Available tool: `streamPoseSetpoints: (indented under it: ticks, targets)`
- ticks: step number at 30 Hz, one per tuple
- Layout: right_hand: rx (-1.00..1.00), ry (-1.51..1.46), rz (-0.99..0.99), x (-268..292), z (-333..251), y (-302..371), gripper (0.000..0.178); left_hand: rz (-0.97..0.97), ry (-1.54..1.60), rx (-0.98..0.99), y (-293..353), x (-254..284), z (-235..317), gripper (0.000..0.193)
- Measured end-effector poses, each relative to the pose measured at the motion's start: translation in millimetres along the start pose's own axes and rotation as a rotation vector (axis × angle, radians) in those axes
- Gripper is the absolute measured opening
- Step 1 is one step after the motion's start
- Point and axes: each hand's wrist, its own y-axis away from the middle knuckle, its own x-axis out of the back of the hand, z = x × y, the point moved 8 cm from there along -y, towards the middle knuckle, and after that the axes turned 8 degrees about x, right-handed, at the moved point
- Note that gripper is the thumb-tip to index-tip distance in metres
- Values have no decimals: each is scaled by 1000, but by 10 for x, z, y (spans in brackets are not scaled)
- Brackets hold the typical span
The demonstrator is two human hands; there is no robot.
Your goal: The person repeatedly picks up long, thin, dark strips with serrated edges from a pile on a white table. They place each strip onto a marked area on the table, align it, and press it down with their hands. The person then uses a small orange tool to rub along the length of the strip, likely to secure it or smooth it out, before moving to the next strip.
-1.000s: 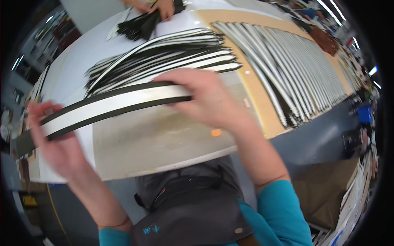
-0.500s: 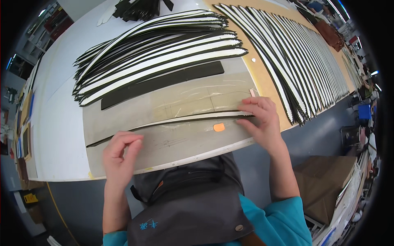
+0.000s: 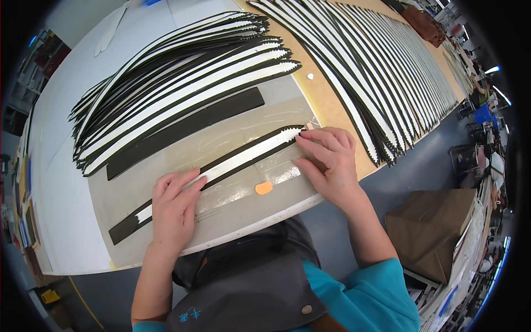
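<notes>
A long black strip with a narrower white band (image 3: pixel 243 159) along its middle lies flat and slanting on the clear-topped grey mat (image 3: pixel 221 197). The white band has jagged ends. My left hand (image 3: pixel 176 207) is on the strip left of its middle, its thumb and fingertips close together there. At the right end, my right hand (image 3: pixel 332 163) touches the strip with a bent fingertip, its thumb apart. A small orange piece (image 3: pixel 264 188) lies on the mat between my hands, near the strip.
Beyond the strip lies a plain black bar (image 3: pixel 188 133). Behind it is a pile of black-and-white strips (image 3: pixel 188 91). Many more strips (image 3: pixel 381 77) are fanned out on a brown board at right. A small white piece (image 3: pixel 310 76) sits on that board. A brown box (image 3: pixel 431 235) stands beside the table.
The strip, edge-on before, now lies with its white face up. My left hand has come onto it, and my right hand touches its right end. The view has shifted.
</notes>
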Motion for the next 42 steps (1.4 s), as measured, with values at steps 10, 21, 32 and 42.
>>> streamPoseSetpoints:
  ticks: [10, 21, 32, 42]
  targets:
    - [-75, 29, -72, 54, 34, 45, 57, -86, -25, -107, -107, 14, -14, 31]
    - [-154, -10, -103, -2, 121, 92, 58, -136, -25, -121, -190, 28, 1, 29]
    - [-168, 18, -59, -21, 149, 90, 49, -135, 69, -154, -492, 43, 224, 25]
    - [-184, 28, -81, -51, 162, 80, 46, -105, 144, -351, -569, -393, 439, 28]
